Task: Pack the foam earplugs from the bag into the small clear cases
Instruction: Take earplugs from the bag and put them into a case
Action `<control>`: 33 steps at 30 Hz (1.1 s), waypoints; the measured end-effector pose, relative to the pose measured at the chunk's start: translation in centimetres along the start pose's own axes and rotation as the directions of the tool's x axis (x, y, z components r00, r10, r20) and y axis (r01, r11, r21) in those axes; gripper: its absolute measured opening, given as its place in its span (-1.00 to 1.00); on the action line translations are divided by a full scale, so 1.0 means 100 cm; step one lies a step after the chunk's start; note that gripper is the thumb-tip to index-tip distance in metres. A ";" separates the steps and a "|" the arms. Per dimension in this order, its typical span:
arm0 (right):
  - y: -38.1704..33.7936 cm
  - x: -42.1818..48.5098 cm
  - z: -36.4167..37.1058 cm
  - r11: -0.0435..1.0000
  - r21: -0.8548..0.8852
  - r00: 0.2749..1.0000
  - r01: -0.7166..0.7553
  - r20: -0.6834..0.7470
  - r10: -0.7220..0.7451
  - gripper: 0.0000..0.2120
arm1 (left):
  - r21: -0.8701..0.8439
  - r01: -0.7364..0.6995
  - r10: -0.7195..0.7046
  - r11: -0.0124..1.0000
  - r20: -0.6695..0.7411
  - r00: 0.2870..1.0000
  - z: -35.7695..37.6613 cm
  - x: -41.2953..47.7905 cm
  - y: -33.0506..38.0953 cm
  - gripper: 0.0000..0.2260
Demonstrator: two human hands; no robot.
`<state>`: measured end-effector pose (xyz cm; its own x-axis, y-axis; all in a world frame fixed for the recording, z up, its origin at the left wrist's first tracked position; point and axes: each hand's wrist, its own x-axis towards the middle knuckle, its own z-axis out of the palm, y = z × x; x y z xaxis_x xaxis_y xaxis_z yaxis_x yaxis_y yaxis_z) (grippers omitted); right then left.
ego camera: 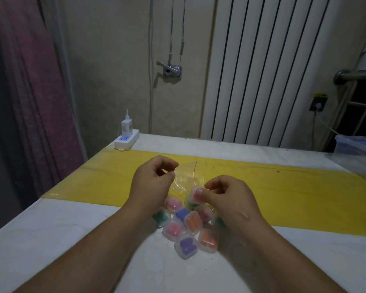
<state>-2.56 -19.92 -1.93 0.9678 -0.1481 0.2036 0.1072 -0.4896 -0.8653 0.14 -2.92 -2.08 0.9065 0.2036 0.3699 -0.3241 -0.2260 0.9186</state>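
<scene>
Your right hand [226,195] is above the middle of the desk [72,240], and its fingers [215,188] are curled and pinch one small clear case [196,195] between thumb and fingertips; inside this case there is something pink. Your left hand [150,180] is a little farther toward the left edge, with the fingers bent and a small gap between thumb and index finger. The thumb tip is just at the edge of the bag [185,176], but I cannot tell if it really holds the plastic. The bag is clear, with a red line along its mouth. It lies crumpled between your two hands, on the yellow strip [283,187] that crosses the desk from left to right. Near to you, on the white part of the desk and between your forearms, there is the pile of cases [186,229], touching each other, and the foam earplugs [187,247] in them are pink, purple, orange and green. At the far left corner of the desk stands a white power strip [126,139] with a charger [126,127] plugged into it.
</scene>
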 end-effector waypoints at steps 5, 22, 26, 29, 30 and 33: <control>0.005 0.003 0.007 1.000 0.022 1.000 -0.019 0.016 0.019 -0.82 | 0.030 -0.004 0.005 1.000 -0.012 1.000 0.001 0.000 -0.001 -0.78; 0.006 0.016 -0.001 0.985 -0.139 0.992 0.104 -0.060 -0.113 -0.86 | 0.645 -0.036 0.129 0.764 -0.098 0.987 -0.007 0.011 -0.016 -0.72; 0.002 0.032 0.001 0.987 -0.148 0.998 0.064 -0.004 -0.066 -0.82 | 0.589 0.082 0.028 0.804 -0.176 0.984 -0.014 0.019 -0.026 -0.66; -0.001 0.046 0.008 0.987 -0.157 0.998 0.028 0.058 -0.019 -0.81 | 0.586 0.088 0.018 0.805 -0.172 0.985 -0.019 0.024 -0.031 -0.66; -0.003 0.051 0.011 0.988 -0.155 0.997 0.018 0.074 -0.007 -0.80 | 0.591 0.097 0.015 0.801 -0.181 0.983 -0.021 0.025 -0.033 -0.65; -0.009 0.064 0.023 0.984 -0.175 0.992 0.029 0.122 -0.007 -0.76 | 0.609 0.165 -0.035 0.776 -0.219 0.975 -0.027 0.034 -0.043 -0.68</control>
<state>4.05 -18.45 -0.87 0.9876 -0.0386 0.1523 0.0932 -0.6367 -0.7655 3.89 1.31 -4.40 0.8357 0.4155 0.3590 0.0631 -0.7222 0.6888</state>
